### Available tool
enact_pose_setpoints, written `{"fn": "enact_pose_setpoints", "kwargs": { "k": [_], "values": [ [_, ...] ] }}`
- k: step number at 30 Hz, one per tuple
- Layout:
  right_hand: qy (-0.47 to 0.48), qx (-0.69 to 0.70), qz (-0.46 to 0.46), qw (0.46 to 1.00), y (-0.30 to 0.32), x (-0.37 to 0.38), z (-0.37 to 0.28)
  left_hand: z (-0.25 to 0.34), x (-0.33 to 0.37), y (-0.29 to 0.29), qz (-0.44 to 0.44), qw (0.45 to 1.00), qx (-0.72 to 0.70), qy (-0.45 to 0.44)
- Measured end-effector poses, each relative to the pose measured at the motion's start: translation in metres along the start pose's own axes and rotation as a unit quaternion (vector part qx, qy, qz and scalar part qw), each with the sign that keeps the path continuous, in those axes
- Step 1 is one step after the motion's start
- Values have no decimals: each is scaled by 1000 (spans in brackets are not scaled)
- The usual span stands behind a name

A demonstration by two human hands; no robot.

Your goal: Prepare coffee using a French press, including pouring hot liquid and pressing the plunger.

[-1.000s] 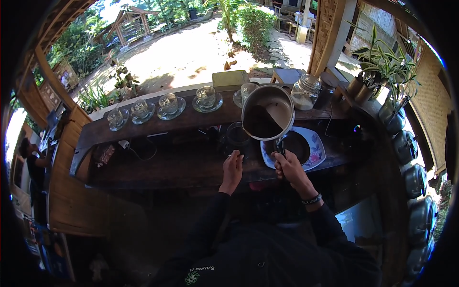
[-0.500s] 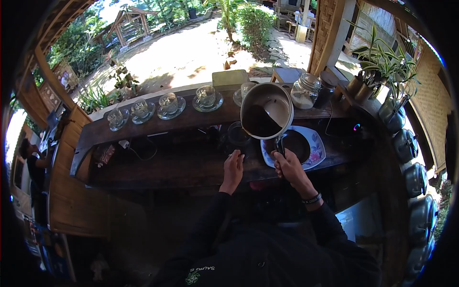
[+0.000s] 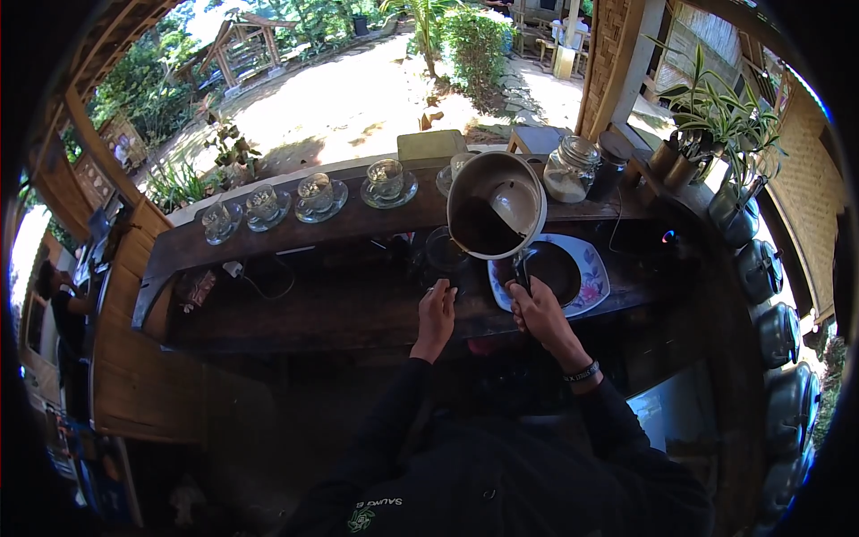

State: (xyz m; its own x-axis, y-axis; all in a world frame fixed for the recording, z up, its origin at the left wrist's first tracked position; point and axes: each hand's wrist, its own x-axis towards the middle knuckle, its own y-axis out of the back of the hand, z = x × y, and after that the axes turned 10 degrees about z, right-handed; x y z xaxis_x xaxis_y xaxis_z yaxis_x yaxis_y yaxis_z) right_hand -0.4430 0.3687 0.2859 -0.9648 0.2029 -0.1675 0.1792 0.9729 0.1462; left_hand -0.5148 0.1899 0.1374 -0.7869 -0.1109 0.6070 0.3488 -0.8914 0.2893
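Observation:
My right hand (image 3: 539,311) is wrapped round the dark handle of a saucepan (image 3: 523,192), raised above the counter. The pan is tilted to the left, and dark liquid or residue lies along its lower left inside. My left hand (image 3: 435,319) is empty, its fingers loosely bent and a ring on one of them. Just beyond it stands a clear glass vessel (image 3: 445,251), hard to make out against the dark wood and close to the pan's rim. Below the pan lies a white flowered plate (image 3: 592,285) with a dark round area in its middle.
Several glass cups on saucers, among them one cup (image 3: 386,182), line the raised wooden ledge (image 3: 295,234). A glass jar (image 3: 571,172) and a dark jar (image 3: 612,159) stand at the right. Potted plants and dark pots (image 3: 761,271) run down the right side. Another person (image 3: 67,304) is at far left.
The saucepan has shifted slightly left and down, tipping a little further. My right hand moved with it; my left hand stays almost where it was.

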Motion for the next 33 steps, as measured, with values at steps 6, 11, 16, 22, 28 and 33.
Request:
{"fn": "enact_pose_setpoints", "kwargs": {
  "k": [6,11,16,22,28,33],
  "values": [
    [7,1,7,1000,-1,0,-2,0,0,1,-9,1000,-2,17],
    [13,-12,11,1000,-2,0,-1,8,1,0,18,998,-49,25],
    [29,-27,14,999,-4,0,0,0,1,2,-24,999,7,27],
    [44,-53,22,997,-5,2,5,-2,-1,1,-12,1000,-2,17],
    [63,-75,28,995,-3,6,9,2,2,1,-12,1000,4,17],
    [96,-127,49,986,-6,6,12,1,0,2,-9,1000,5,18]
  ]
}}
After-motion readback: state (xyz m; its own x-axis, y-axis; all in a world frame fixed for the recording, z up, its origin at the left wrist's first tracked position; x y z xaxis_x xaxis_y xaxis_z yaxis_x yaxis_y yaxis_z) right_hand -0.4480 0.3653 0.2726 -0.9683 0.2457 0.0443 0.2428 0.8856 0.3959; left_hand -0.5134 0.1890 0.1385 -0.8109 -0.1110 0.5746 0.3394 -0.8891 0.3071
